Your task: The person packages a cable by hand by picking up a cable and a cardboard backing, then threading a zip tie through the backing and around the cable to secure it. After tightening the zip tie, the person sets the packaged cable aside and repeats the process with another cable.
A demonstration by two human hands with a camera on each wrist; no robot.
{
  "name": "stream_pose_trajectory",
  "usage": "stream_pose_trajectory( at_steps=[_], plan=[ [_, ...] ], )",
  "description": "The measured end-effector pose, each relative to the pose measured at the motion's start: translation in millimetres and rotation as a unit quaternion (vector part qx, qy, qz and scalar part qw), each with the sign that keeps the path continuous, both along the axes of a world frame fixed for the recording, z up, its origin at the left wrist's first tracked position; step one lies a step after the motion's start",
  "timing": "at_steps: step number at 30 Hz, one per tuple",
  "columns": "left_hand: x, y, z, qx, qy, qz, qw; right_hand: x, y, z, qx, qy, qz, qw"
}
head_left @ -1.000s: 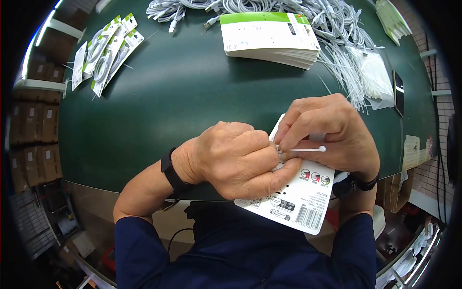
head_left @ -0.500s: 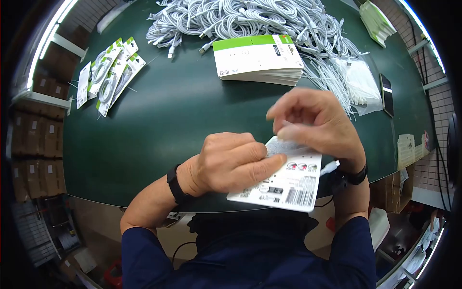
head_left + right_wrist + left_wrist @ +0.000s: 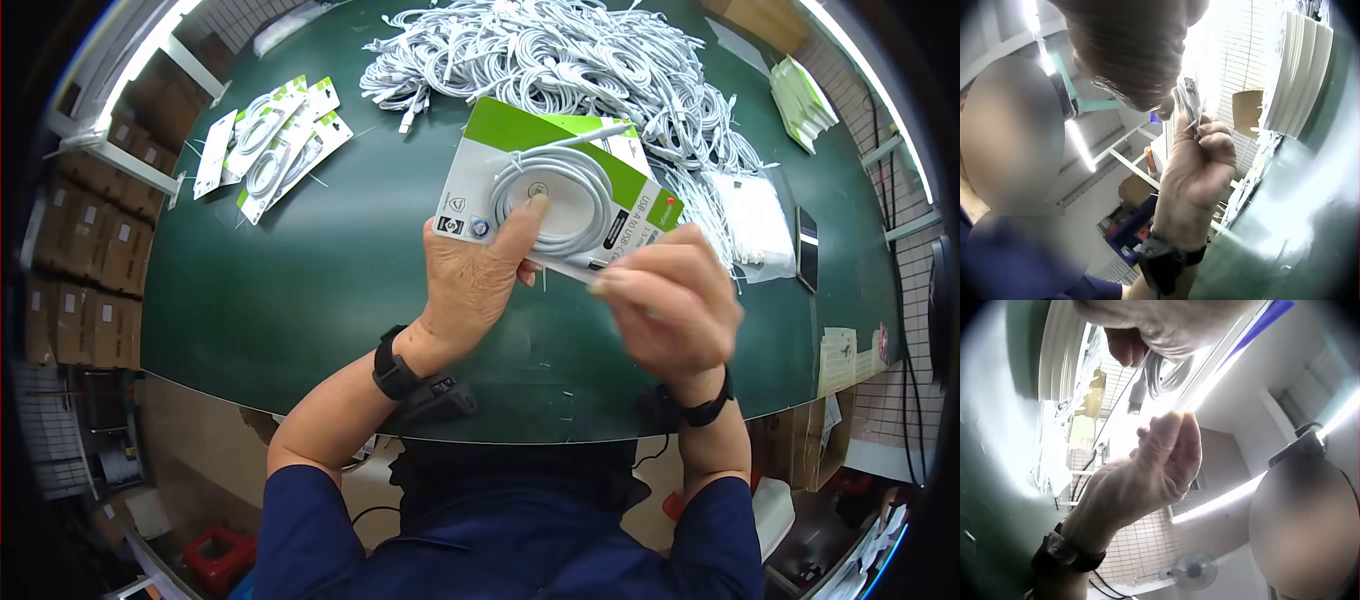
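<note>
The white-and-green cardboard backing card (image 3: 520, 128) was flipped from its barcode side to its front, which showed the coiled white cable (image 3: 590, 195). The left hand (image 3: 470, 280) lifted it higher over the dark green worktop (image 3: 330, 260), thumb on the coil. The right hand (image 3: 670, 310) came off it.

my right hand (image 3: 668, 310) was smeared by motion in the head view, so i could not tell whether its fingertips pinched anything. it covered the lower right corner of the card (image 3: 480, 150). the fingers of my left hand (image 3: 470, 275) were hidden behind that card. the card's small print was too fine to read. in the left wrist view glare washed out much of the cable coil (image 3: 1169, 372), and the top edge cut my left hand off.
</note>
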State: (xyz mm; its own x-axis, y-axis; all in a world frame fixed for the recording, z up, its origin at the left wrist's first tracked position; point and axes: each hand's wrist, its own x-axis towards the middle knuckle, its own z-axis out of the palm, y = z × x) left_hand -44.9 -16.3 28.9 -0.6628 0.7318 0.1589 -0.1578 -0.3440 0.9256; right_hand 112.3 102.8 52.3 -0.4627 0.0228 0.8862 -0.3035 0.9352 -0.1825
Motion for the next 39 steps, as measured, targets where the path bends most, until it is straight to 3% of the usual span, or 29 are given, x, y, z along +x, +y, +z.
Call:
stream_pose_trajectory(
  at_steps=[9,19,30,33,39],
  plan=[
    [12,13,-12,0.006,-0.062,0.033,0.998,-12,-10,-22,0.110,-0.086,-0.127,0.982],
    [14,13,-14,0.023,-0.100,0.049,0.993,-15,-4,-30,0.120,-0.087,-0.125,0.981],
    [15,12,-22,0.021,-0.041,0.061,0.997,-23,-8,-37,0.120,-0.073,-0.130,0.982],
    [15,11,-19,0.011,-0.024,0.065,0.998,-23,-9,-36,0.128,-0.064,-0.113,0.983],
    [8,9,-22,0.002,-0.031,0.065,0.997,-19,-20,-40,0.070,-0.054,0.025,0.996]
  ],
)
